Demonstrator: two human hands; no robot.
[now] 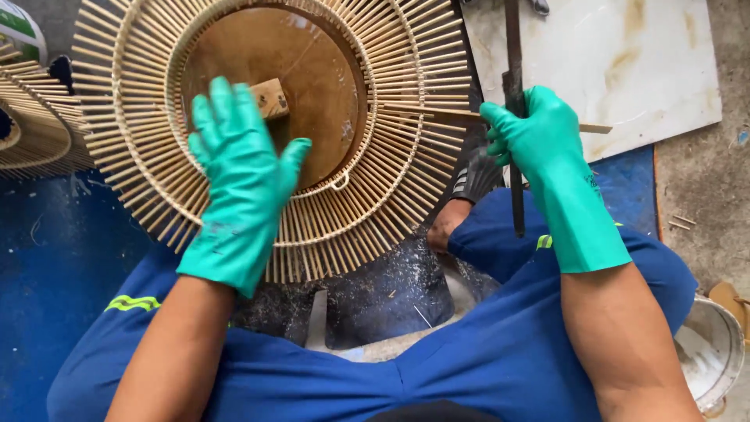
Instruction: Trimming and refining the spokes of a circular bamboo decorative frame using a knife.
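A round frame of radiating bamboo sticks (375, 195) with a brown wooden disc (312, 94) in its middle rests on my lap. My left hand (238, 184), in a green glove, lies flat and spread on the frame's lower left, fingers reaching onto the disc near a small wooden block (272, 98). My right hand (539, 137), also gloved green, is closed around a long dark metal blade (514, 55) held upright, and a thin bamboo stick (461, 115) crosses under the fingers at the frame's right edge.
A stained white board (625, 62) lies on the ground beyond my right hand. A second bamboo frame (35, 125) sits at the far left on a blue sheet (55, 273). A white bucket (715, 352) stands at the lower right, and wood shavings cover a dark surface between my knees.
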